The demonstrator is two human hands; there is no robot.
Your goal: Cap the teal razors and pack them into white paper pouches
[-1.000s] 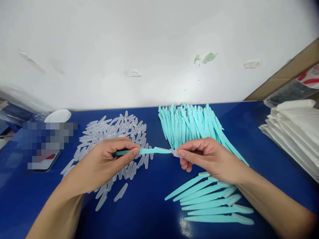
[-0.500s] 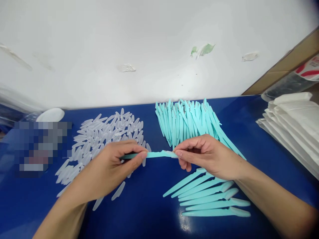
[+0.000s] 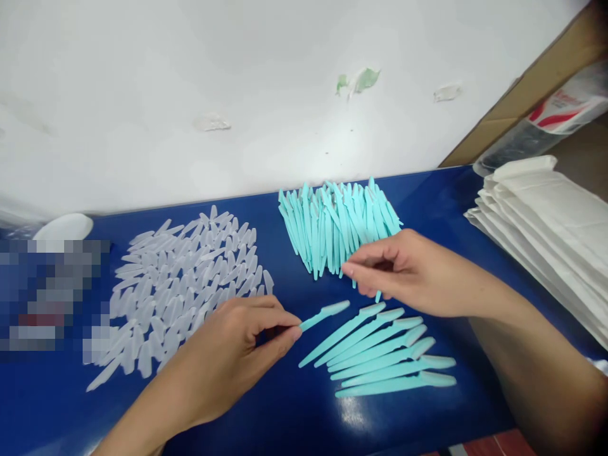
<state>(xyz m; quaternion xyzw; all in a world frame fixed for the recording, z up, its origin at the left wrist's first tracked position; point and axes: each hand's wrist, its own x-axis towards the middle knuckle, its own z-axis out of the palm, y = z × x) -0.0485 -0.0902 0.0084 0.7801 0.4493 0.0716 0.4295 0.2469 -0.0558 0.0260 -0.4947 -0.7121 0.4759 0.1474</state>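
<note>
My left hand (image 3: pixel 256 342) pinches a teal eyebrow razor (image 3: pixel 316 316) by its handle, with the pale blade end pointing right. It is beside the upper end of a fanned row of teal razors (image 3: pixel 380 361), just above the table. At the front edge of a big pile of teal razors (image 3: pixel 332 221) is my right hand (image 3: pixel 380 269), thumb and forefinger pressed together by the handle ends. Whether a razor is between those fingertips cannot be made out. Left of centre, behind my left hand, spreads a heap of translucent blade caps (image 3: pixel 190 272).
The blue table (image 3: pixel 266 418) meets a scuffed white wall (image 3: pixel 166 107) at the back. Folded white bags (image 3: pixel 546 209) are stacked at right, before a clear bottle (image 3: pixel 527 136) and cardboard (image 3: pixel 470 142). A white round object (image 3: pixel 66 229) lies far left, near a blurred-out patch.
My right hand has let go of the razor's blade end and moved to the pile. My left hand has brought that razor down beside the fanned row. The view has shifted slightly.
</note>
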